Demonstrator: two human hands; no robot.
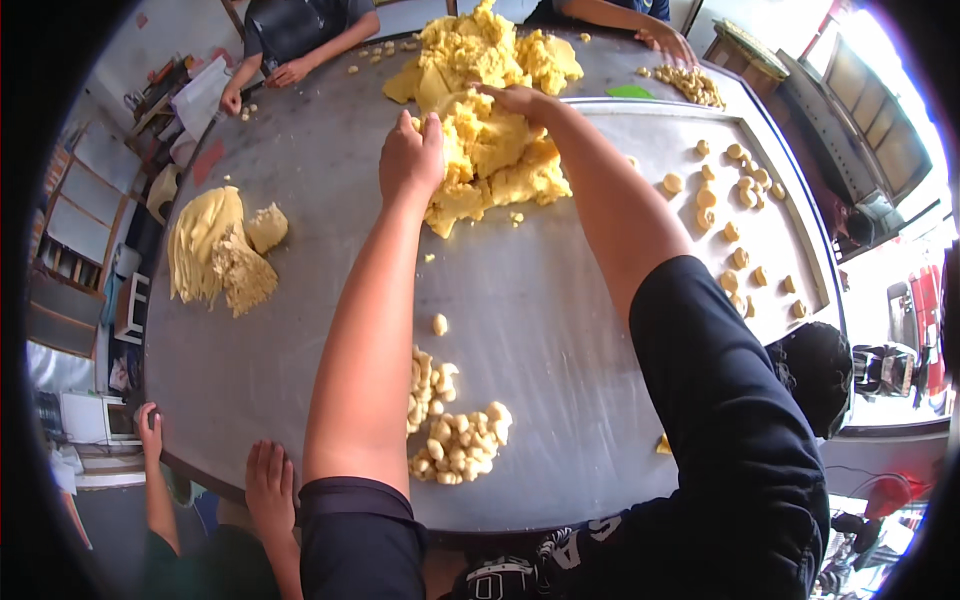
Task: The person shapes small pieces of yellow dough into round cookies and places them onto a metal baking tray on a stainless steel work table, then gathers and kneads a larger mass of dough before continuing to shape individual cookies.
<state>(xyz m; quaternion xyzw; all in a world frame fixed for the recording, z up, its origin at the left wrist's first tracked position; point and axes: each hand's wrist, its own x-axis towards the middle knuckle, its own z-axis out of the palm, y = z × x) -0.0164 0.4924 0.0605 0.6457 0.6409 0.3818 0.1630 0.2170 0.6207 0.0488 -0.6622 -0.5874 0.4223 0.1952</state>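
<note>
My left hand (410, 155) grips the near left side of a lumpy mass of yellow dough (480, 150) at the top middle of the metal table (530, 350). My right hand (512, 105) reaches over that mass, its fingers curved into the dough and partly hidden. Another yellow heap (450, 45) lies just beyond. A paler, folded piece of dough (225, 245) sits on the left. Small pale dough balls (460, 445) are piled between my forearms.
A tray (820, 290) on the right holds several round pieces (735, 230). Two co-workers' arms (320, 50) (610, 15) work at the far edge, near small pieces (690, 85). Other people's hands (270, 475) (150, 430) are at the lower left edge.
</note>
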